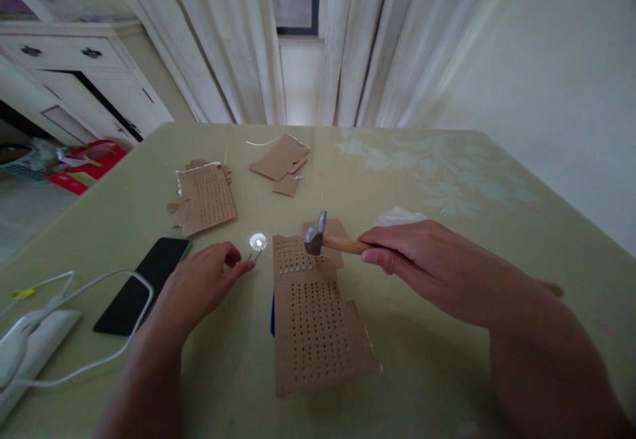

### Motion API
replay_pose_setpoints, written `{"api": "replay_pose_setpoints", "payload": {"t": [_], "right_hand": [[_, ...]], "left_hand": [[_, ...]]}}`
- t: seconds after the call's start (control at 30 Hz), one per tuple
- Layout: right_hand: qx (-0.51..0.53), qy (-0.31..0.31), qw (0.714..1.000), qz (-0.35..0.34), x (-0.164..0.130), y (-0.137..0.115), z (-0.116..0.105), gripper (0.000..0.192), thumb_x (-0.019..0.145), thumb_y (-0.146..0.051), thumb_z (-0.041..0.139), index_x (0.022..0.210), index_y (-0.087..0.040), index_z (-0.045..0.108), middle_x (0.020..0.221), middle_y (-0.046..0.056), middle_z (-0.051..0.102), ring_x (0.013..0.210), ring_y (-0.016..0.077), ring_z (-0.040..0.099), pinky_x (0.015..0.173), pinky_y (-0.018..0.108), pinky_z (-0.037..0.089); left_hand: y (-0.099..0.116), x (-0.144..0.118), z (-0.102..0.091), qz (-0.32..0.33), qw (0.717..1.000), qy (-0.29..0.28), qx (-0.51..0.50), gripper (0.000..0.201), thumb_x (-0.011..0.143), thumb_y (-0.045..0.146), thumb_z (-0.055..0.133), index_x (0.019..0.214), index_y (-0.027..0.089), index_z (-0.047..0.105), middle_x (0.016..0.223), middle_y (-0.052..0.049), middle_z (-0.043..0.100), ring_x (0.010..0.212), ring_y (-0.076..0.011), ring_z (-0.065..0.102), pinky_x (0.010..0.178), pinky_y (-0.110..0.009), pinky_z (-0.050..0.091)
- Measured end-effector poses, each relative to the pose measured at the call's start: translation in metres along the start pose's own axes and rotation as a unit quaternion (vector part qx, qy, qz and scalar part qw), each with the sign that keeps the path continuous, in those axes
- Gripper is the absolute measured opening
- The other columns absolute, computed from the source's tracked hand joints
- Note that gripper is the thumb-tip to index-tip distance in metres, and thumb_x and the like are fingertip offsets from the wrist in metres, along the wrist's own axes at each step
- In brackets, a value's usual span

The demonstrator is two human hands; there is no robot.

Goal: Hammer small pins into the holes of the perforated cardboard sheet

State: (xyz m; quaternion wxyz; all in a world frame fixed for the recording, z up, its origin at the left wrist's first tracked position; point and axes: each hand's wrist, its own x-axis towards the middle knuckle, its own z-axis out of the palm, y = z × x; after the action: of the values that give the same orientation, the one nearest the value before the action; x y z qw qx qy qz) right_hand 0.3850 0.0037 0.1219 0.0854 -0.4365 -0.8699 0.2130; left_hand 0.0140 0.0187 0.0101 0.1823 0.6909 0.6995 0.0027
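My right hand [422,260] is wrapped around the wooden handle of a hammer [342,245], its metal head above the upper part of a cardboard piece [318,326]. Rows of small punched holes cover this cardboard, and a line of small pale dots crosses its upper part. To the left, my left hand [209,283] has its fingers curled, thumb and forefinger close together at a thin metal nail [255,257]. The nail is small, and its exact contact with the fingertips is hard to make out. Something blue [272,316] shows from under the cardboard's left edge.
Another punched cardboard piece [209,194] and plain cardboard scraps [281,159] lie farther back. A black phone [144,287], a white power strip [40,346] and looping white cables are at left. White crumpled plastic [400,216] lies behind my right hand. A round bright spot shines beside the nail.
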Motion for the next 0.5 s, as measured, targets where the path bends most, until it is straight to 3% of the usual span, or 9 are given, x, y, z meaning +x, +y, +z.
{"api": "replay_pose_setpoints", "payload": {"t": [0.17,0.27,0.5], "right_hand": [[-0.004,0.01,1.0,-0.01,0.0,0.001,0.001,0.041,0.122,-0.038,0.045,0.095,-0.02,0.071,0.088,0.004,0.075,0.078,0.0213,0.065,0.074,0.035,0.038],[-0.006,0.008,1.0,-0.003,-0.001,0.001,0.0,0.04,0.122,-0.038,0.046,0.098,-0.02,0.073,0.091,0.004,0.077,0.08,0.0215,0.065,0.074,0.035,0.038],[-0.022,0.008,1.0,-0.005,0.0,-0.001,-0.001,0.039,0.121,-0.035,0.046,0.106,-0.019,0.078,0.096,0.006,0.079,0.084,0.0231,0.067,0.078,0.036,0.039]], "left_hand": [[0.0,0.003,0.009,0.006,0.998,-0.028,0.06,0.025,0.101,0.038,0.051,0.101,0.023,0.072,0.109,-0.012,0.082,0.099,-0.0324,0.076,0.082,-0.04,0.048],[-0.002,0.004,0.011,0.014,0.997,-0.025,0.075,0.026,0.102,0.036,0.048,0.098,0.023,0.07,0.108,-0.013,0.081,0.099,-0.0329,0.076,0.082,-0.041,0.049],[-0.009,0.003,0.022,0.072,0.994,0.022,0.078,0.029,0.103,0.035,0.041,0.087,0.023,0.062,0.096,-0.015,0.078,0.089,-0.0317,0.074,0.081,-0.043,0.052]]}}
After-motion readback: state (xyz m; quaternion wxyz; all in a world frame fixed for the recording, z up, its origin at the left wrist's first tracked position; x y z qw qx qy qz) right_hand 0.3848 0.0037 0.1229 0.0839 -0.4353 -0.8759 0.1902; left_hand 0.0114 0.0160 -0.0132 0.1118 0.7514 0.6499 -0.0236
